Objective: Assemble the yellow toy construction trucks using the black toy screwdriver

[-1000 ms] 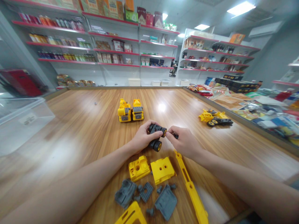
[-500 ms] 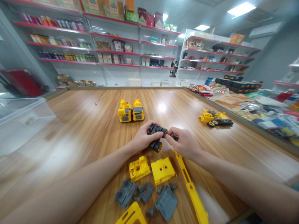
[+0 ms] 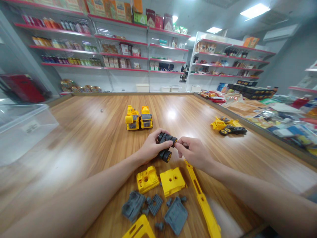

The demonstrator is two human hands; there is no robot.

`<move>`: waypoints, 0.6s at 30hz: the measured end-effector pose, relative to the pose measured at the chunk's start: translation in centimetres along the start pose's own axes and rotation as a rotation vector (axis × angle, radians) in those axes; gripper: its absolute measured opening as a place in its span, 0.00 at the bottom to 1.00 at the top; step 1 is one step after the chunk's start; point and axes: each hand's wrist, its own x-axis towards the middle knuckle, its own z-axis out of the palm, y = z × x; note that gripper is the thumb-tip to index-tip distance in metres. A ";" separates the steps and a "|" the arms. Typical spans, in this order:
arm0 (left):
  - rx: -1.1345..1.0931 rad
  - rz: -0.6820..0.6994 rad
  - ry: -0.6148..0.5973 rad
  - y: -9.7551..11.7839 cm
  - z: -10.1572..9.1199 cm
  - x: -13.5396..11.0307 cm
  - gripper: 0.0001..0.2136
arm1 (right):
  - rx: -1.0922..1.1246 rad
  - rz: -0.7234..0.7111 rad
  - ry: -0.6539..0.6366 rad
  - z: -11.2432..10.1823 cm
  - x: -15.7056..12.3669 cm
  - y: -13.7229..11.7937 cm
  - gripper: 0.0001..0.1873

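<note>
My left hand is closed around a black toy truck chassis with yellow-hubbed wheels, held just above the wooden table. My right hand pinches a small dark part against the chassis's right end; the part is mostly hidden by my fingers. Below my hands lie loose pieces: two yellow body shells, a long yellow arm, several grey parts and another yellow piece at the bottom edge.
Two assembled yellow toy trucks stand side by side further back. A yellow loader toy sits at the right. A clear plastic bin is at the left. Packaged goods cover the right counter; shop shelves line the back.
My right hand has shifted slightly left, closing in on the chassis end. The left hand and chassis stay almost still.
</note>
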 end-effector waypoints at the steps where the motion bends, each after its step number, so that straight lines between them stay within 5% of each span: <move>1: 0.001 0.002 0.002 0.0 0.0 0.0 0.17 | 0.020 0.012 -0.006 0.0 0.0 0.0 0.17; 18: -0.317 -0.104 0.090 -0.4 -0.3 0.5 0.12 | 0.399 0.253 -0.096 0.8 0.8 1.2 0.18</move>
